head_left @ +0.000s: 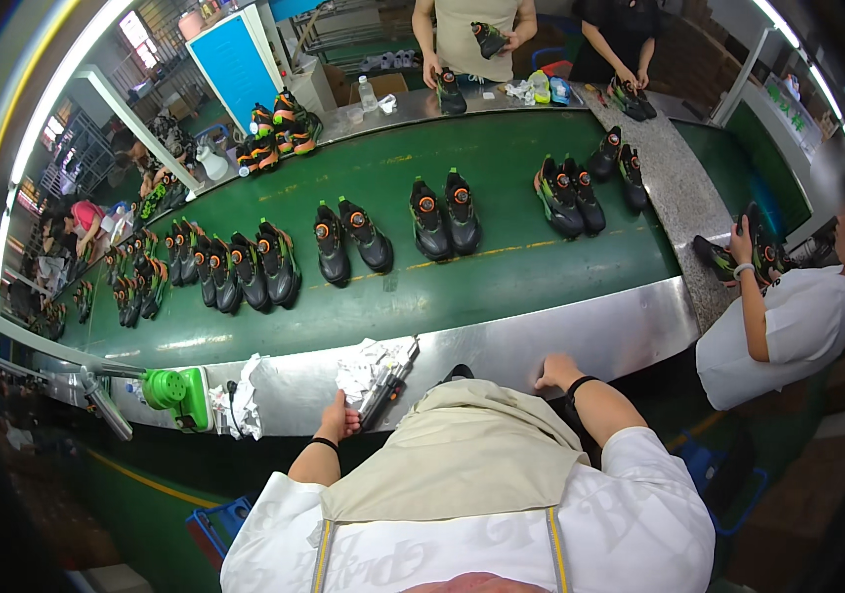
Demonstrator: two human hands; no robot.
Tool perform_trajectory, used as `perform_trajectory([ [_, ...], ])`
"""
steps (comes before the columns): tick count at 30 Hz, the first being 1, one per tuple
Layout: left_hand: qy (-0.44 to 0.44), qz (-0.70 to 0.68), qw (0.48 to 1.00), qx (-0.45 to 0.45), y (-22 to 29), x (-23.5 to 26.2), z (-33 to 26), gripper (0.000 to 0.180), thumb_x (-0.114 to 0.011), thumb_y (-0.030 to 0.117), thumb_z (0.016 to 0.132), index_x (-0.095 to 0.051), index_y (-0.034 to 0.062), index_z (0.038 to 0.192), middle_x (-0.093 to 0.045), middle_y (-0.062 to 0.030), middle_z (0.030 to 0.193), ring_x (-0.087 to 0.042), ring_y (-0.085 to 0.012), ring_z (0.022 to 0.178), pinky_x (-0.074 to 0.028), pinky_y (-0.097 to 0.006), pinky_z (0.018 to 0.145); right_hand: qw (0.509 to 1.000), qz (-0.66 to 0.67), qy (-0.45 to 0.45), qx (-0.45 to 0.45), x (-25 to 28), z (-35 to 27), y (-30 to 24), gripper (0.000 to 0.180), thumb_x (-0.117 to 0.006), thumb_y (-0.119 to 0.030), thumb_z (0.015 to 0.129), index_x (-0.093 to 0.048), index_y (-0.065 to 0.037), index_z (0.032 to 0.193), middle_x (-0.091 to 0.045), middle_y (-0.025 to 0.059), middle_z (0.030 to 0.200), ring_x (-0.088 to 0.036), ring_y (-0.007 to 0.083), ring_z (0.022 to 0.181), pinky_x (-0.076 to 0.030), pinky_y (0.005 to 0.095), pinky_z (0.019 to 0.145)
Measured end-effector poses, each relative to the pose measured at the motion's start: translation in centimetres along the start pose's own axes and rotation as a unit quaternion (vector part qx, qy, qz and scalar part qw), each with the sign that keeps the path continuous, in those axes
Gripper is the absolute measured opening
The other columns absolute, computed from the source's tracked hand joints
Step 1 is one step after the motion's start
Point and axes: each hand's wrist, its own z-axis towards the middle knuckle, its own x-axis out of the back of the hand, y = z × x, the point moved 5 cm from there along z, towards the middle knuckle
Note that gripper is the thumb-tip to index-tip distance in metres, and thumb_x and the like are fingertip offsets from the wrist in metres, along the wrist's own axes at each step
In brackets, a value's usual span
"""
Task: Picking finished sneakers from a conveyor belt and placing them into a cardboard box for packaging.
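Observation:
My left hand (pixel 339 419) is at the near metal edge of the bench, fingers apart, close beside a long dark-and-silver hand tool (pixel 389 385). Whether the fingers touch the tool I cannot tell; its exact kind is unclear. Crumpled white paper (pixel 358 368) lies against the tool's left side. On the bare metal strip to the right, my right hand (pixel 558 372) rests with its fingers curled in, and nothing shows in it. Beyond the strip, a pair of black sneakers with orange dials (pixel 445 217) stands on the green conveyor belt (pixel 373 316).
More black sneakers (pixel 245 269) stand along the belt, with a stack (pixel 282 128) at its far edge. A green round device (pixel 173 389) and crumpled paper (pixel 241 400) lie at left. Several people handle shoes across and at right; a blue stool (pixel 220 527) stands behind.

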Motion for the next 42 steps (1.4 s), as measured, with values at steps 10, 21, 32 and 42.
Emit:
perform_trajectory([
  [10, -0.020, 0.020, 1.000, 0.004, 0.1, -1.3, 0.6, 0.076, -0.035, 0.071, 0.094, -0.062, 0.0025, 0.073, -0.061, -0.0079, 0.059, -0.058, -0.0215, 0.045, -0.042, -0.034, 0.043, 0.999, 0.008, -0.010, -0.039, 0.2, -0.1, 1.3, 0.052, -0.086, -0.043, 0.066, -0.074, -0.008, 0.104, -0.072, 0.0131, 0.106, -0.068, 0.0329, 0.101, -0.054, 0.0432, 0.087],
  [21, -0.012, 0.016, 1.000, 0.008, 0.6, -0.8, 1.1, 0.078, -0.035, 0.074, 0.092, -0.061, 0.0033, 0.073, -0.061, -0.0079, 0.058, -0.056, -0.0216, 0.045, -0.040, -0.034, 0.043, 0.999, 0.030, -0.021, -0.026, -0.2, 0.9, 1.0, 0.052, -0.084, -0.043, 0.069, -0.073, -0.008, 0.105, -0.071, 0.0143, 0.109, -0.066, 0.0342, 0.106, -0.052, 0.0442, 0.091],
  [32, -0.015, 0.007, 1.000, 0.019, 3.2, -3.5, 3.5, 0.076, -0.036, 0.077, 0.090, -0.059, 0.0058, 0.074, -0.059, -0.0075, 0.058, -0.059, -0.0221, 0.050, -0.042, -0.034, 0.047, 0.971, 0.127, 0.201, -0.027, 10.4, 6.2, 10.0, 0.036, -0.071, -0.027, 0.075, -0.066, -0.003, 0.101, -0.067, 0.0221, 0.102, -0.064, 0.0392, 0.098, -0.052, 0.0482, 0.085],
  [42, 0.000, 0.020, 0.999, 0.046, 7.2, -5.9, 5.2, 0.079, -0.037, 0.079, 0.088, -0.060, 0.0041, 0.074, -0.060, -0.0095, 0.059, -0.061, -0.0243, 0.051, -0.044, -0.035, 0.048, 0.883, 0.110, 0.416, -0.189, 29.2, 17.5, 24.0, 0.065, -0.075, -0.028, 0.078, -0.047, -0.008, 0.133, -0.048, 0.0231, 0.135, -0.050, 0.0417, 0.124, -0.048, 0.0514, 0.097],
])
